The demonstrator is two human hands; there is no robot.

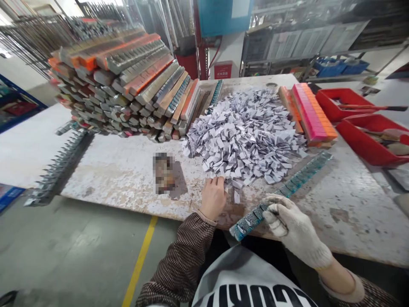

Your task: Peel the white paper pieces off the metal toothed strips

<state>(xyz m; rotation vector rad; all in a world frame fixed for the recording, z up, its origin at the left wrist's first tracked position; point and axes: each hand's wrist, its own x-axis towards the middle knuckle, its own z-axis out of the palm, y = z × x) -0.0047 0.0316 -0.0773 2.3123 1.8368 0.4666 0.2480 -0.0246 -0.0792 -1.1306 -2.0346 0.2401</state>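
Note:
My bare left hand point(213, 198) is at the near edge of a heap of small white folded paper-like pieces point(243, 132), its fingers bent and close together. What lies under its fingertips is hidden. My right hand point(292, 226), in a white knit glove, has its fingers curled over a long teal slotted bar point(295, 179). This bar lies slantwise on the worn white table point(111, 170), its near end by the table's front edge. Whether a small piece is also between the gloved fingers cannot be made out.
Many slotted bars are stacked in a pile point(118, 85) at the back left. A toothed metal strip point(60, 166) lies farther left. Pink and orange bars point(311, 111) and red bins point(370, 136) stand on the right. A pixelated object point(164, 174) stands left of my hands.

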